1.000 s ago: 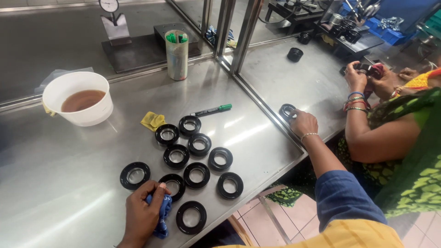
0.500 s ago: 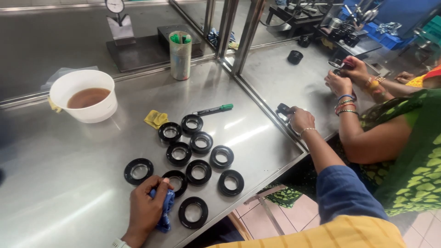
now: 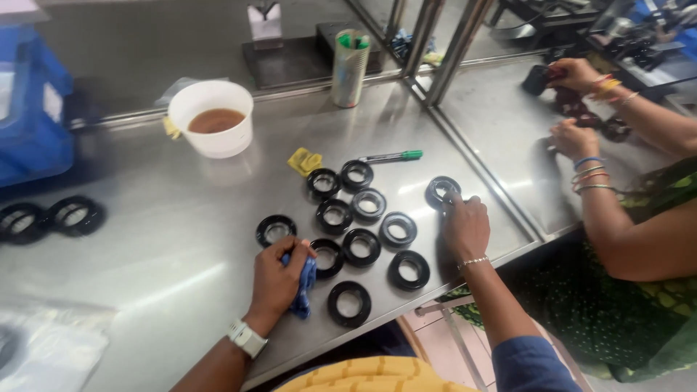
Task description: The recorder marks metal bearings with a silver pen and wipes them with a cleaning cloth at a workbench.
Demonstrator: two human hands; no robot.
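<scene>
Several black rubber rings lie in a cluster on the steel table (image 3: pixel 145 254). My left hand (image 3: pixel 279 279) is closed around a blue cloth (image 3: pixel 303 287) and rests beside one ring (image 3: pixel 327 257) at the cluster's near left. My right hand (image 3: pixel 465 225) grips another black ring (image 3: pixel 442 191) at the table's right edge, lifted slightly on its side, apart from the cluster.
A white bowl of brown liquid (image 3: pixel 212 127) stands at the back, with a yellow scrap (image 3: pixel 306 160), a green marker (image 3: pixel 392 155) and a pen cup (image 3: pixel 350 67) nearby. Two more rings (image 3: pixel 51 216) lie far left. Another person's hands (image 3: pixel 577 109) work at the right bench.
The view has shifted left, so everything sits further right in frame. My right hand has brought its ring onto the near table beside the cluster. My left hand stays on the cloth.
</scene>
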